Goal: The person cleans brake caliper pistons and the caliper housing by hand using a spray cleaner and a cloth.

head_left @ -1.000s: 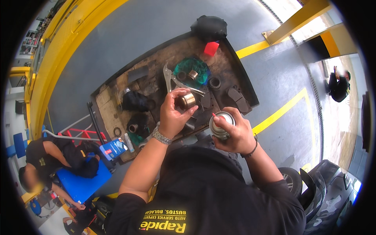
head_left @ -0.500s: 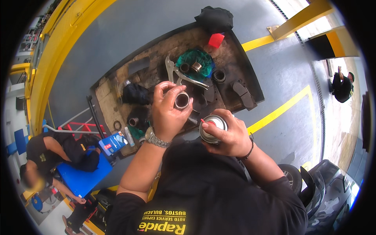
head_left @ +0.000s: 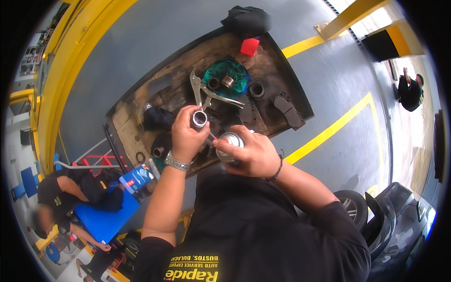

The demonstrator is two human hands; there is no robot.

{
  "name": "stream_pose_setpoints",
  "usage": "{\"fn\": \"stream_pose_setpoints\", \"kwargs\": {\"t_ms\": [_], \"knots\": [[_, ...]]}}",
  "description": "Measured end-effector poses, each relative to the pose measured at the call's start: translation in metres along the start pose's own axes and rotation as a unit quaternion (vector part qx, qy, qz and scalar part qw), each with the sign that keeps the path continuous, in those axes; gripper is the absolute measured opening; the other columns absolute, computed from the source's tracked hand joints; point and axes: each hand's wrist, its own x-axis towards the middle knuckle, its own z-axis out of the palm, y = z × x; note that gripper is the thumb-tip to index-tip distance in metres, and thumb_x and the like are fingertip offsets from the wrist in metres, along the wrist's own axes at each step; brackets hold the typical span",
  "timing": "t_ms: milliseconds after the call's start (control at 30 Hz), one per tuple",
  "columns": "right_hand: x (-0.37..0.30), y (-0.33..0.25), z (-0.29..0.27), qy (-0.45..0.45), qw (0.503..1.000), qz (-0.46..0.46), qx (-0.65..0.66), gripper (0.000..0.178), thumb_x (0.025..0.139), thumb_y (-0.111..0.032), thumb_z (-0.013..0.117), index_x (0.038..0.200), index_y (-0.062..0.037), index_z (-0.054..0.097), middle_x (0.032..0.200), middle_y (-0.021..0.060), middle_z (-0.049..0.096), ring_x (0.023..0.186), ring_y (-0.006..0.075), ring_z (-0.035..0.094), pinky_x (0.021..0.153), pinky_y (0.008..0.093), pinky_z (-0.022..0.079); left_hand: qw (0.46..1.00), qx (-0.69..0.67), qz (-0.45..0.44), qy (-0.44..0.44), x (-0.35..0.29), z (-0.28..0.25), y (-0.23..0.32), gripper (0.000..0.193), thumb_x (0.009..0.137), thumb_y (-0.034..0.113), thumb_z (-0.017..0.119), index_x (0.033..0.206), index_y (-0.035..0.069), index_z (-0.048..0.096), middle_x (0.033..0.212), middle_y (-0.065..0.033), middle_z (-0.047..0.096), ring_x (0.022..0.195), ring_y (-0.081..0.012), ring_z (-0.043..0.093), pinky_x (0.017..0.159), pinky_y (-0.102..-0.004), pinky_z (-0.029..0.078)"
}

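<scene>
My left hand (head_left: 187,136) grips a caliper piston (head_left: 199,118), a hollow metal cylinder with its round opening facing up. My right hand (head_left: 253,152) is wrapped round a spray can (head_left: 230,146), its thumb and fingers near the red nozzle. The can leans toward the piston, and its nozzle end is close to my left fingertips. Just beyond my left hand lie silver locking pliers (head_left: 197,89). Behind them, a crumpled green plastic bag (head_left: 237,69) carries a shiny metal cylinder (head_left: 228,82) and a darker one (head_left: 213,83).
These parts lie on a stained workbench (head_left: 174,61) with a dark raised rim. Brake pads (head_left: 288,112), a dark ring (head_left: 256,90), a red piece (head_left: 250,46) and a black bag (head_left: 246,21) are there too. At left, a person (head_left: 70,197) sits by a blue panel (head_left: 105,218); a car (head_left: 399,225) stands at right.
The spray can has tilted and come left, with its nozzle nearer the piston. My left hand has shifted slightly left with the piston, whose opening has turned a little.
</scene>
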Motion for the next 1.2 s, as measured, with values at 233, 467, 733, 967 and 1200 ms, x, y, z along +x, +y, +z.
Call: {"fn": "stream_pose_setpoints", "kwargs": {"t_ms": [233, 467, 733, 967, 1200], "knots": [[0.001, 0.000, 0.008, -0.003, 0.999, 0.027, -0.023, 0.063, 0.069, -0.022, 0.082, 0.130, -0.0263, 0.064, 0.112, 0.0174, 0.059, 0.071, 0.0306, 0.070, 0.061, 0.0394, 0.058, 0.983, -0.106, -0.131, -0.078, -0.005, -0.002, -0.019, 0.050, 0.081, -0.007, 0.071, 0.128, 0.001, 0.058, 0.118, -0.0069, 0.065, 0.108, -0.0131, 0.062, 0.097, -0.0282, 0.049], [0.001, 0.000, 0.006, 0.016, 0.999, 0.029, -0.009, 0.066, 0.069, -0.023, 0.083, 0.131, -0.0273, 0.063, 0.114, 0.0177, 0.059, 0.071, 0.0300, 0.071, 0.061, 0.0388, 0.058, 0.954, -0.233, -0.134, -0.135, 0.000, -0.006, -0.027, 0.047, 0.080, -0.006, 0.070, 0.125, 0.003, 0.057, 0.122, -0.0066, 0.065, 0.108, -0.0135, 0.062, 0.097, -0.0296, 0.050], [-0.006, -0.006, -0.003, 0.007, 0.999, 0.021, 0.023, 0.069, 0.066, -0.024, 0.085, 0.131, -0.0254, 0.064, 0.116, 0.0177, 0.059, 0.073, 0.0302, 0.071, 0.063, 0.0381, 0.058, 0.984, -0.079, 0.109, -0.114, 0.007, -0.005, -0.022, 0.043, 0.075, -0.004, 0.076, 0.116, 0.006, 0.064, 0.122, -0.0113, 0.064, 0.115, -0.0243, 0.062, 0.101, -0.0351, 0.049], [-0.011, -0.008, -0.010, -0.008, 0.999, 0.034, 0.012, 0.060, 0.071, -0.024, 0.080, 0.129, -0.0292, 0.064, 0.111, 0.0185, 0.061, 0.070, 0.0305, 0.070, 0.060, 0.0399, 0.058, 0.991, 0.011, 0.091, -0.100, 0.008, -0.013, -0.015, 0.041, 0.075, -0.001, 0.078, 0.114, 0.006, 0.067, 0.114, -0.0103, 0.064, 0.106, -0.0252, 0.064, 0.094, -0.0339, 0.051], [-0.012, -0.009, -0.010, 0.019, 1.000, 0.019, 0.002, 0.061, 0.070, -0.022, 0.080, 0.129, -0.0292, 0.064, 0.111, 0.0184, 0.060, 0.068, 0.0303, 0.069, 0.059, 0.0402, 0.058, 0.971, -0.140, -0.124, -0.146, 0.000, -0.019, -0.019, 0.035, 0.084, 0.003, 0.076, 0.117, 0.002, 0.065, 0.105, -0.0055, 0.068, 0.099, -0.0132, 0.065, 0.089, -0.0297, 0.053]]}}
